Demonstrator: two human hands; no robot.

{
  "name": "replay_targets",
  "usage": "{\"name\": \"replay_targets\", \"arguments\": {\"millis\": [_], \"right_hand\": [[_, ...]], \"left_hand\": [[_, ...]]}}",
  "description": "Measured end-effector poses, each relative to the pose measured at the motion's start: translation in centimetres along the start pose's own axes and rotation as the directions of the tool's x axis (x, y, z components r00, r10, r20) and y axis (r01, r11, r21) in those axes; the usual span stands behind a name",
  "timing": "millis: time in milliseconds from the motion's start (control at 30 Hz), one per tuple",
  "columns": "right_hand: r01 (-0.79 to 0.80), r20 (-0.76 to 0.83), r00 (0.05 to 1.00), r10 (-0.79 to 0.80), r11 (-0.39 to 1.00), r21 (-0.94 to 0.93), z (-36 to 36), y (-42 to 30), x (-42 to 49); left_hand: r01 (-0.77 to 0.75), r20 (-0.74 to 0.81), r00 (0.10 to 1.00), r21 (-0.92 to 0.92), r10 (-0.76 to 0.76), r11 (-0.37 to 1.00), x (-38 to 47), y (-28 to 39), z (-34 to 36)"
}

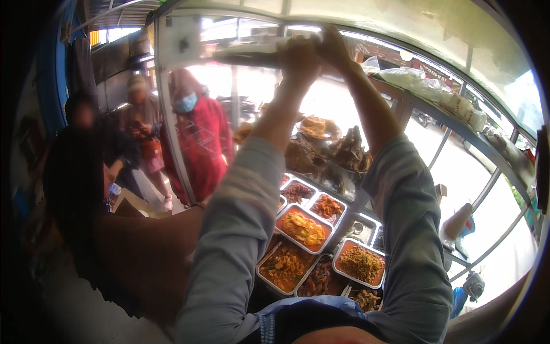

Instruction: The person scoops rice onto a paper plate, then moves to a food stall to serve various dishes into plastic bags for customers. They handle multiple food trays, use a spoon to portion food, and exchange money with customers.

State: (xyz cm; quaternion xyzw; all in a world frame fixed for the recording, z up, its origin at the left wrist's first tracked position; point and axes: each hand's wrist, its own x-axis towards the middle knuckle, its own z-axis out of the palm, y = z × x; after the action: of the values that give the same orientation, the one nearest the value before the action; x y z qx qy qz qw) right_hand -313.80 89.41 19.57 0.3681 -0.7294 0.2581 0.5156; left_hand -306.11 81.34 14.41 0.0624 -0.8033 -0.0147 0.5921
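Note:
Both my arms reach up and forward inside a glass-sided food stall. My left hand is raised near the top and blurred, beside a long dark and pale item that stretches to its left; what it is cannot be told. Close by on the right is my right hand, fingers bent, its contents unclear. Below my forearms stand metal trays of cooked food, among them a tray of yellow food in orange sauce and a tray of shredded greenish food. Behind them, a plate of fried food sits higher up.
A person in dark and brown clothing stands close at my left. Beyond the metal frame post are a person in red with a face mask and a person holding a small object. Plastic bags lie on the right upper shelf.

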Motion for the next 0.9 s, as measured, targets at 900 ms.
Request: {"name": "replay_targets", "arguments": {"millis": [900], "right_hand": [[-0.245,0.022,0.968,0.251,0.917,0.315,-20.7,-7.9,-20.1]], "left_hand": [[0.254,0.248,0.967,-0.950,-0.058,0.182,-20.2,10.2,-9.1]]}}
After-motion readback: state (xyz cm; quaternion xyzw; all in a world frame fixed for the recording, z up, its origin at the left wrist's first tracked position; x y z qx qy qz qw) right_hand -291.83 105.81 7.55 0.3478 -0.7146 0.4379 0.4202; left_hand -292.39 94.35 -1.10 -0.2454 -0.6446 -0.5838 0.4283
